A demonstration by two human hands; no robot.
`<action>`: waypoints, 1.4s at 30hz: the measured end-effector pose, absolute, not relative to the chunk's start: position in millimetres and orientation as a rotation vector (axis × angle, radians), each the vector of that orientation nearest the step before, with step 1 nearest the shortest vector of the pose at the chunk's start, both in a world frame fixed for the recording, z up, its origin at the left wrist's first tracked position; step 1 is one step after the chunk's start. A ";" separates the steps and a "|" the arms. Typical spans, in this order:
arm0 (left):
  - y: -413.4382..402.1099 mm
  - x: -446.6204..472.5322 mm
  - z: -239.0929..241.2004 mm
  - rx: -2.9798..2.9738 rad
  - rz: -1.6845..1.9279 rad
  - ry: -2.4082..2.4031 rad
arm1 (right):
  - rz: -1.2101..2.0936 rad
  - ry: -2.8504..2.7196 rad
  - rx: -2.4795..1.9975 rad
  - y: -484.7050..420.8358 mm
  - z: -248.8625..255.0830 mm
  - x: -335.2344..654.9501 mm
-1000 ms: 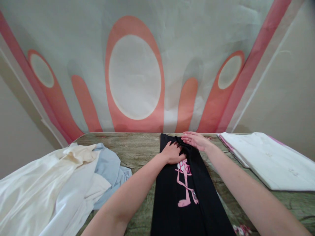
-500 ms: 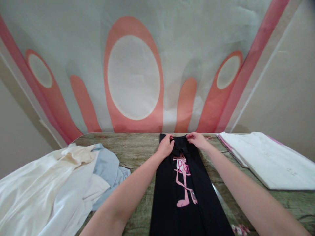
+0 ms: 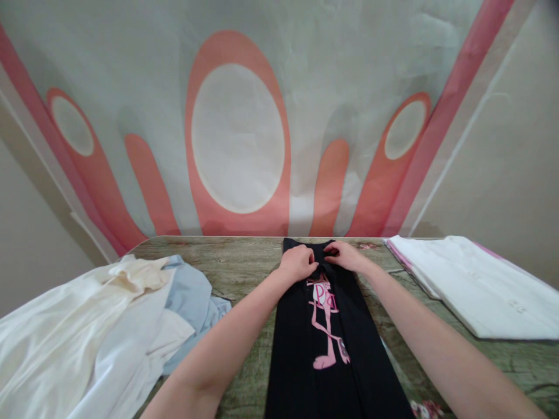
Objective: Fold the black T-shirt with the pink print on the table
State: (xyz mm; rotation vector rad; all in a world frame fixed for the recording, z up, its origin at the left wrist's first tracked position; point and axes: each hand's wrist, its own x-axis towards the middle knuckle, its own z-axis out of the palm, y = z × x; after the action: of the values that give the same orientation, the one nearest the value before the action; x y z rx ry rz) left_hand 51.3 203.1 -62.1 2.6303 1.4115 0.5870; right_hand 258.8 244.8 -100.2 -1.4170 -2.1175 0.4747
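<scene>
Your L hand [image 3: 299, 263] & R hand [image 3: 346, 256] curl on blk garment [image 3: 293, 349], can't tell if pinching; it's a long strip, wht stack [image 3: 493, 291] already folded, loose pile [image 3: 87, 326] not yet.

The black top [image 3: 297, 343] lies lengthwise on the wood-grain table [image 3: 244, 250], laid out as a long, narrow panel, with creases or fold lines running down it. Its far end sits close by the table's far edge, the cloth there rumpled and partly hidden from me; its near end runs out of sight on the table's near side. Down its front I see a pink long-limbed cartoon figure [image 3: 331, 346], feet toward the near side, with deeper pink lettering higher up.
</scene>
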 end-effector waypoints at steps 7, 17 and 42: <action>204.2 55.6 -71.2 2.530 0.795 1.500 | 0.436 -2.138 -1.360 233.1 -91.6 250.2; 218.6 46.4 -87.6 2.382 0.890 1.578 | 0.366 -1.909 -1.580 245.7 -92.3 270.9; 236.2 49.1 -89.6 2.251 0.967 1.597 | -0.032 -1.985 -1.655 236.0 -109.5 260.2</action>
State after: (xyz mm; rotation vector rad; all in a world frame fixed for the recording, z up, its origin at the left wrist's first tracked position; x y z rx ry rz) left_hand 49.1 236.2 -89.6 2.2511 1.5970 0.9669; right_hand 260.2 236.0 -109.5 -1.6547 -1.9853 -0.0318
